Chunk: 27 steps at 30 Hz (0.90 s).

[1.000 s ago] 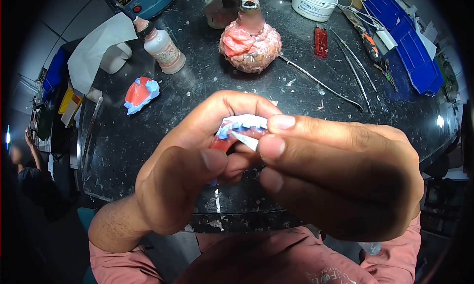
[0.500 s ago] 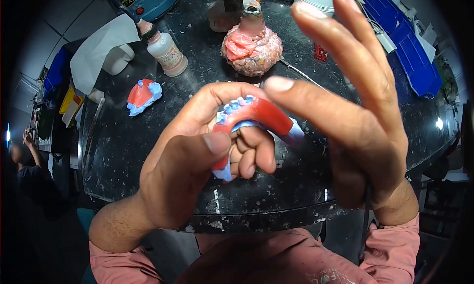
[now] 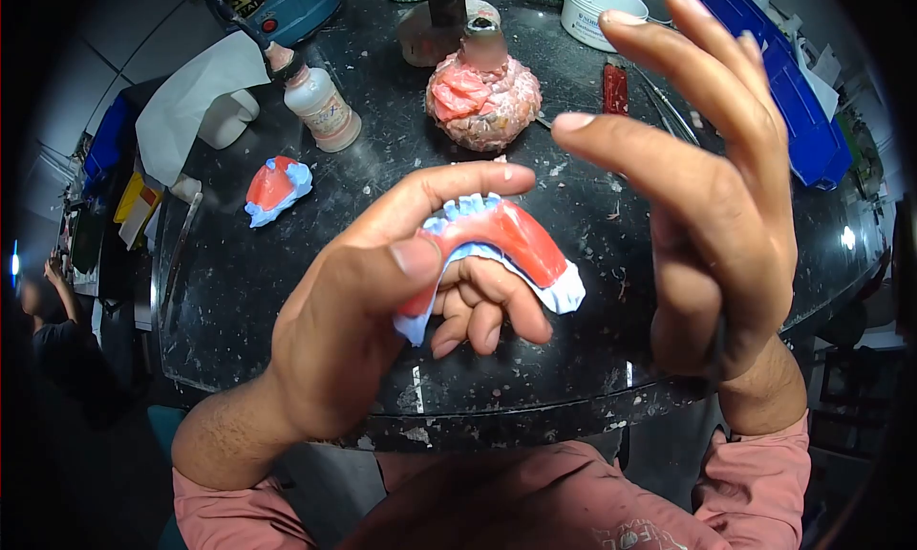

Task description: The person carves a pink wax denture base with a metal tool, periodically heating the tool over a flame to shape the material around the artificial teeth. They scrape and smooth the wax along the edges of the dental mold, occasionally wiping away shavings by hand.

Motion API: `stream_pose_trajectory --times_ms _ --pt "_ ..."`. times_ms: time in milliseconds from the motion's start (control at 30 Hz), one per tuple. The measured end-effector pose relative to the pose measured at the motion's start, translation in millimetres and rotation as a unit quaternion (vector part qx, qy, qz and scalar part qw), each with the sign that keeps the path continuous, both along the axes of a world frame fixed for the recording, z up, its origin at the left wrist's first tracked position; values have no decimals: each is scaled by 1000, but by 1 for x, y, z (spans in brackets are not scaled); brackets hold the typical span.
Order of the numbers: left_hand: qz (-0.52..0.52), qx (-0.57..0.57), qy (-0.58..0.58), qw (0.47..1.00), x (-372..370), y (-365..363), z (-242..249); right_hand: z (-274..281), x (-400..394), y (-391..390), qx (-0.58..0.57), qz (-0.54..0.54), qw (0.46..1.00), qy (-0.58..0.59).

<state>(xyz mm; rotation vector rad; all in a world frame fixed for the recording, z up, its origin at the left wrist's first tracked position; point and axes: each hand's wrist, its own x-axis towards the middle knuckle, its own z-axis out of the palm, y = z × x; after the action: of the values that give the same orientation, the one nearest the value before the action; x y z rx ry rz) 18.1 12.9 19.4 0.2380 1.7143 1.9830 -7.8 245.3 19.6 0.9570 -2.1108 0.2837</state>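
My left hand (image 3: 334, 330) is closed around a horseshoe-shaped wax denture (image 3: 521, 237), its thumb on the near arm and its index finger behind the teeth. The denture has glossy red wax, bluish-white front teeth and a pale blue base, with its right end free. My right hand (image 3: 721, 187) is raised to the right, apart from the denture, with several fingers stretched and spread. Lower in that hand, a thin dark, blurred thing shows near the wrist; its kind is hidden. A second red and blue piece (image 3: 278, 189) lies on the table at left.
Behind the hands stands a round burner (image 3: 483, 101) crusted with pink wax. A white bottle (image 3: 323, 110), a white tub (image 3: 604, 13), a red block (image 3: 615, 89) and blue trays (image 3: 798, 110) surround it on the black table (image 3: 535, 407). Another person (image 3: 62, 311) is far left.
My right hand has moved up and away from the denture. My left hand has tilted the denture, lowering its right end, and the left index finger has straightened.
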Motion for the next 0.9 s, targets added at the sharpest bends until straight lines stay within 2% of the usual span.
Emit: stream_pose_trajectory --times_ms 67,100,133,200,233,267,333,367,400,467,567,633,733,767,833,900 --pt "-33 47 -23 998 -4 -2 -2 13 13 -1 -6 18 997 -81" --pt "-14 51 -71 996 -5 -1 1 8 16 -4 -78 3 987 -140" --pt "-14 51 -71 996 -6 -2 1 8 22 -5 -78 3 987 -140" --pt "9 76 -127 989 -8 -5 1 9 30 -3 -215 -35 915 -339" --pt "22 79 -117 990 -8 -4 1 1 22 -1 -256 84 905 -329" --pt "23 79 -117 990 -7 -3 1 3 25 -4 -255 85 905 -329" --pt "35 67 -85 993 -7 -3 1 7 35 -10 -324 56 866 -377" --pt "36 68 -85 993 -7 -4 0 3 29 -10 -303 88 895 -317" --pt "40 75 -74 994 -8 -3 -2 -5 26 -12 -327 140 889 -288" --pt "44 84 -63 994 -9 -5 -6 -3 30 -14 -310 156 890 -295" --pt "44 129 -85 987 -11 -9 -10 -4 28 -14 -311 200 864 -341" --pt "31 3 20 999 -11 -7 -8 -8 23 -14 -323 225 854 -341" --pt "29 21 4 999 -10 -5 -8 -8 16 -11 -266 253 876 -314" --pt "25 50 -2 998 -11 -7 -9 -10 15 -11 -279 258 866 -325" --pt "15 24 1 1000 -12 -11 -5 -10 17 -12 -291 264 856 -335" --pt "7 -2 2 1000 -14 -14 -4 -8 26 -18 -335 261 810 -404"
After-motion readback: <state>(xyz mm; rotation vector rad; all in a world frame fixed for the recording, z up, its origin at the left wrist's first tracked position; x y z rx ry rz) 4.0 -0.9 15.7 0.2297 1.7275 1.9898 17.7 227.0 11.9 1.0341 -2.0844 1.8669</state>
